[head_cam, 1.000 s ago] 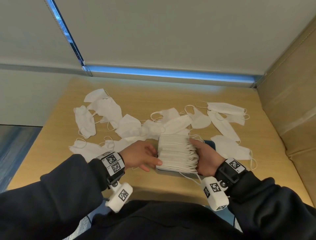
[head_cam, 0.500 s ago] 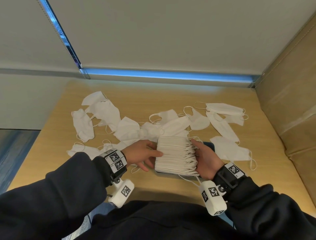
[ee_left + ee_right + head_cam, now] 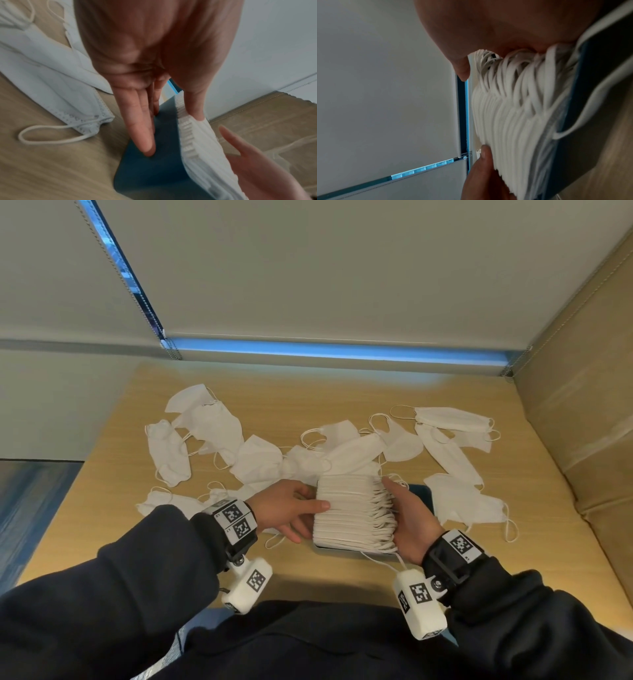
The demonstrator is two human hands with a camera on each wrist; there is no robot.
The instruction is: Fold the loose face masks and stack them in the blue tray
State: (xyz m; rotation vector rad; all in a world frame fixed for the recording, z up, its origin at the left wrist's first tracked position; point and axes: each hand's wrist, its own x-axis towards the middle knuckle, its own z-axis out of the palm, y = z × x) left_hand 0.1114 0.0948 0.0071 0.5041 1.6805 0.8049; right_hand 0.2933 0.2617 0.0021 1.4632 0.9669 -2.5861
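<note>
Wooden surface [image 3: 342,580], pale blind behind it, and right at the near edge, straight in front of the person, is the blue tray [image 3: 150,169] with a tall stack of folded masks [image 3: 354,513] sitting in it. Both hands are on that stack. The left hand [image 3: 291,508] has flat, straight fingers against its left side, thumb laid up on top; from the wrist view the fingertips [image 3: 147,147] reach down to the tray's edge. The right hand [image 3: 409,520] cups the opposite side, where all the ear loops [image 3: 522,75] bunch up, fingers wrapped loosely along them.

What's changed over the last second: the left thumb has crept up onto the top of the pile and the hands have nudged in a bit tighter, so the stack looks squarer than it did. The right hand has barely shifted. Reads to me like squaring-up, not adding a new mask, since neither hand is carrying a loose one.

Beyond the hands there's a whole mess of loose masks [image 3: 212,426] spread across the surface, some just past the left hand, another batch [image 3: 459,501] just beyond the right. One ear loop [image 3: 383,563] dangles out over the near edge of the tray. So the task is nowhere near finished; I'd guess plenty more folding follows once the pile sits straight.
</note>
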